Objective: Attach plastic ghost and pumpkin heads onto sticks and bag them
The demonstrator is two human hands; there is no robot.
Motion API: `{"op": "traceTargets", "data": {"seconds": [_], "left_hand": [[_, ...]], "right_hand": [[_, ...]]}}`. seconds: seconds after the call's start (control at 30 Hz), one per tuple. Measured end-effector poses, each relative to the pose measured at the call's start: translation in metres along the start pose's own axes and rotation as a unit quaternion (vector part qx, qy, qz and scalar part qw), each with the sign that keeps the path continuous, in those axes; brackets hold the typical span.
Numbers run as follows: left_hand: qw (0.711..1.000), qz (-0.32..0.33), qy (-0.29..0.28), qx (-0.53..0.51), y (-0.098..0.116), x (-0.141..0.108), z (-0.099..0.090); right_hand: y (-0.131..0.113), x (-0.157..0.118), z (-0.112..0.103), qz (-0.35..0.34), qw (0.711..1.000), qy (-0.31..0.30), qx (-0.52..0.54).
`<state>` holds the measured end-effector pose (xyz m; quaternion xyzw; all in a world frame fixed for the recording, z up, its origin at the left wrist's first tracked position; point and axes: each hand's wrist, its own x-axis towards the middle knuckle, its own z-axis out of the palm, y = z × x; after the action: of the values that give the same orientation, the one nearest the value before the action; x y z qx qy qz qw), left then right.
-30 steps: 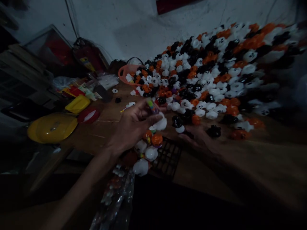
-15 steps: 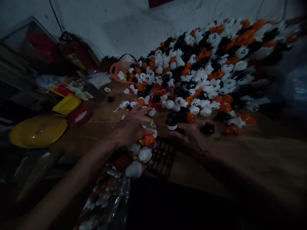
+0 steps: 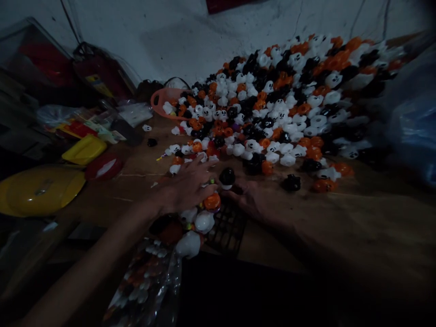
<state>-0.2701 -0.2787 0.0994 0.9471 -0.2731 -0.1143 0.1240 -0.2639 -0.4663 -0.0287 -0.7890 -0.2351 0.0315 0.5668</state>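
My left hand [image 3: 189, 184], fingers spread, lies over small toys at the near edge of the pile, beside an orange pumpkin toy [image 3: 211, 201]. A small greenish piece shows by its thumb; whether it is gripped is unclear. My right hand [image 3: 245, 196] holds a black-topped toy with a white base [image 3: 227, 177] between its fingertips, close to my left hand. White toys [image 3: 204, 222] lie nearer to me by a black grid [image 3: 226, 227]. Below them is a clear plastic bag [image 3: 146, 281] of similar toys.
A large pile of white, orange and black toys [image 3: 279, 109] covers the back right. An orange basket [image 3: 158, 103] stands behind. At the left are a yellow lid-like object [image 3: 42, 190], a red round item [image 3: 104, 166] and a yellow tray [image 3: 84, 150].
My right hand has moved left with the black-topped toy, bringing it closer to my left hand. The whole view has shifted slightly.
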Motion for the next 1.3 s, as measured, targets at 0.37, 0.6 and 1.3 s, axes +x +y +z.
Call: {"op": "traceTargets", "data": {"seconds": [0.37, 0.6, 1.3], "left_hand": [[1.0, 0.014, 0.01, 0.016, -0.017, -0.008, 0.006], [0.998, -0.015, -0.012, 0.064, -0.007, -0.011, 0.008], [0.997, 0.0, 0.013, 0.079, -0.011, -0.015, 0.015]], "right_hand": [[0.002, -0.004, 0.005, -0.077, 0.993, 0.023, -0.082], [0.005, -0.007, 0.006, -0.073, 0.994, 0.016, -0.085], [-0.002, -0.009, 0.01, -0.122, 0.992, -0.014, -0.021]]}}
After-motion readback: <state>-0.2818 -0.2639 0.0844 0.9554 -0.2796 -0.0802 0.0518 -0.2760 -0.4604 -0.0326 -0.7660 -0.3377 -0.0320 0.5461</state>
